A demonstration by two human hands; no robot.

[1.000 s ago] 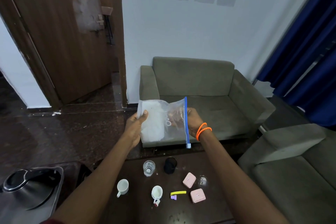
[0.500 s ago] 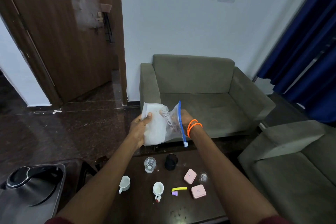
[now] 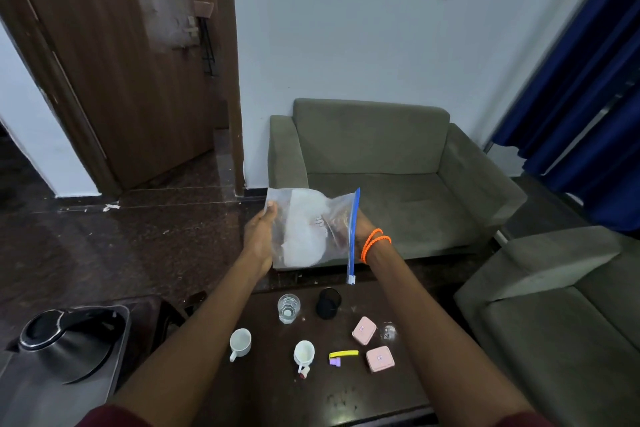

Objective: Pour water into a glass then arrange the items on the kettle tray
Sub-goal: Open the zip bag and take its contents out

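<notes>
Both hands hold a clear zip bag point(image 3: 311, 229) with a blue zip strip and something white inside, raised above the dark table point(image 3: 311, 399). My left hand point(image 3: 259, 236) grips its left edge; my right hand point(image 3: 360, 225), with orange bands on the wrist, is at the zip side, mostly hidden behind the bag. On the table stand a glass point(image 3: 288, 308) with water, two white cups point(image 3: 240, 342) point(image 3: 304, 354), a black cup point(image 3: 328, 303), two pink boxes point(image 3: 364, 330) point(image 3: 380, 358) and a yellow-and-purple item point(image 3: 341, 356). A steel kettle point(image 3: 65, 340) sits on a grey tray point(image 3: 114, 371) at lower left.
A grey sofa point(image 3: 374, 177) stands behind the table and another point(image 3: 561, 322) to the right. A small clear object point(image 3: 388, 332) lies by the pink boxes. A wooden door point(image 3: 114, 62) is at back left, blue curtains point(image 3: 588, 97) at right.
The bag was bunched between my hands half a second ago and is now spread flat again. My right hand has moved back out to the zip edge.
</notes>
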